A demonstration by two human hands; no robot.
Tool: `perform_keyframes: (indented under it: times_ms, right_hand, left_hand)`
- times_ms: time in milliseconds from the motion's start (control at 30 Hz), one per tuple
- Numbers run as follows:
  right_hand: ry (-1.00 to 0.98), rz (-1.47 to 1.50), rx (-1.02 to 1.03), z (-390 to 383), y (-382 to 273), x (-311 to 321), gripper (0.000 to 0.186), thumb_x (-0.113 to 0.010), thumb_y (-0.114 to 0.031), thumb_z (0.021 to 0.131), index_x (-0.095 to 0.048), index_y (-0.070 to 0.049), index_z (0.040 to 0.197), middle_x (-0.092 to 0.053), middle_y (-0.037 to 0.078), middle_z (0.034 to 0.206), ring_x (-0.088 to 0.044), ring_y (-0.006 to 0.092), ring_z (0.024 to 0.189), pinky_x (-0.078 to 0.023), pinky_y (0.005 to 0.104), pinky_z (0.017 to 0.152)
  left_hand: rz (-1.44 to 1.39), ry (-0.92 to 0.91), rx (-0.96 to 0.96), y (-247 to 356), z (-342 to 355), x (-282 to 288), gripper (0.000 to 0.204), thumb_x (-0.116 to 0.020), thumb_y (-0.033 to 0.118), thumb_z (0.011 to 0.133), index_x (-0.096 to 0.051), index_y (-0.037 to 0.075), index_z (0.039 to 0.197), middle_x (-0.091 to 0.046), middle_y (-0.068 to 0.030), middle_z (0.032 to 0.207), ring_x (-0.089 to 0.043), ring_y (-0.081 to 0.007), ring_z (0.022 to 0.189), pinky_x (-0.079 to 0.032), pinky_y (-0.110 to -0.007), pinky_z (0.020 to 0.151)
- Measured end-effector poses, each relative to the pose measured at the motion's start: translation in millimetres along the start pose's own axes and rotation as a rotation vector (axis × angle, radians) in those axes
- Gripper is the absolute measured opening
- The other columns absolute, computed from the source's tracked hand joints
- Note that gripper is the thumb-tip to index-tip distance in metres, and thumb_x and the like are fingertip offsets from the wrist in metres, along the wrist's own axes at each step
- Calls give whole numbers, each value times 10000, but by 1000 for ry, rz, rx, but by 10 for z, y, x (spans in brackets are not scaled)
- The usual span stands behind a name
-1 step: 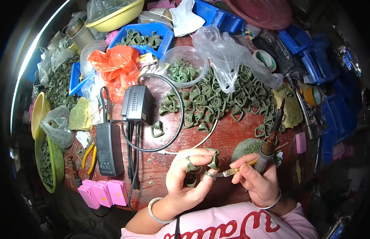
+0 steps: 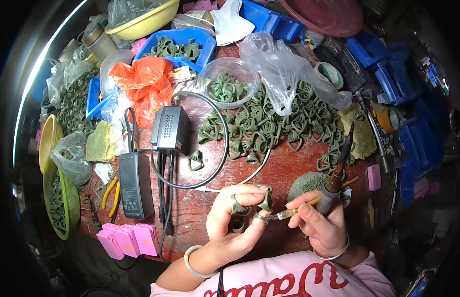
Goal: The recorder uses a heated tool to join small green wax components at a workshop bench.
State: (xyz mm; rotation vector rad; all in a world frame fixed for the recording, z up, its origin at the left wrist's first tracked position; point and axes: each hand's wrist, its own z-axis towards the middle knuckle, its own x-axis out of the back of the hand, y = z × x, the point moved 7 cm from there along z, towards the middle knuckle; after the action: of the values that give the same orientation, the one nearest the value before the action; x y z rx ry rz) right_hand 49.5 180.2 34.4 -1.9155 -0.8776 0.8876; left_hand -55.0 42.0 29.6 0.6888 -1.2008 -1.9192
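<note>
My left hand (image 2: 229, 223) is closed around small green wax rings, with one ring (image 2: 264, 197) between thumb and fingertips and others by the curled fingers. My right hand (image 2: 316, 225) grips a thin brush-like tool (image 2: 288, 213), whose metal tip touches the lower part of the held ring work, and also a dark pen-like tool (image 2: 334, 180) with a grey grip, pointing up. Behind my hands lies a heap of similar green rings (image 2: 269, 119). A round pad (image 2: 306, 183) with green shavings sits just above my right hand.
A black adapter (image 2: 134, 188), metal box (image 2: 169, 129) and looped cables lie at left, with pink blocks (image 2: 128, 240) and yellow-handled pliers (image 2: 109, 195). Blue bins (image 2: 418, 148), plastic bags (image 2: 269, 54), a clear tub (image 2: 229, 64) and an orange bag (image 2: 141, 84) surround the red worktop (image 2: 190, 218).
</note>
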Motion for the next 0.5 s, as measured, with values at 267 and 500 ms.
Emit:
perform_keyframes:
  times_ms: [267, 500]
  right_hand:
    - [1, -49, 80, 1, -18, 1, 244, -639, -189, 935, -636, 38, 1024, -674, 118, 719, -311, 7, 429, -218, 185, 420]
    - [-12, -90, 77, -10, -31, -19, 259, -656, -210, 926, -646, 37, 1004, -669, 120, 690, -337, 5, 432, -209, 184, 411]
  left_hand:
    - [15, 5, 18, -16, -7, -4, 370, -702, -103, 744, -571, -22, 1080, -620, -184, 1083, -634, -259, 972, -513, -322, 835]
    - [17, 3, -1, -18, -5, 2, 367, -697, -106, 750, -567, -21, 1082, -614, -182, 1082, -634, -256, 971, -517, -311, 819]
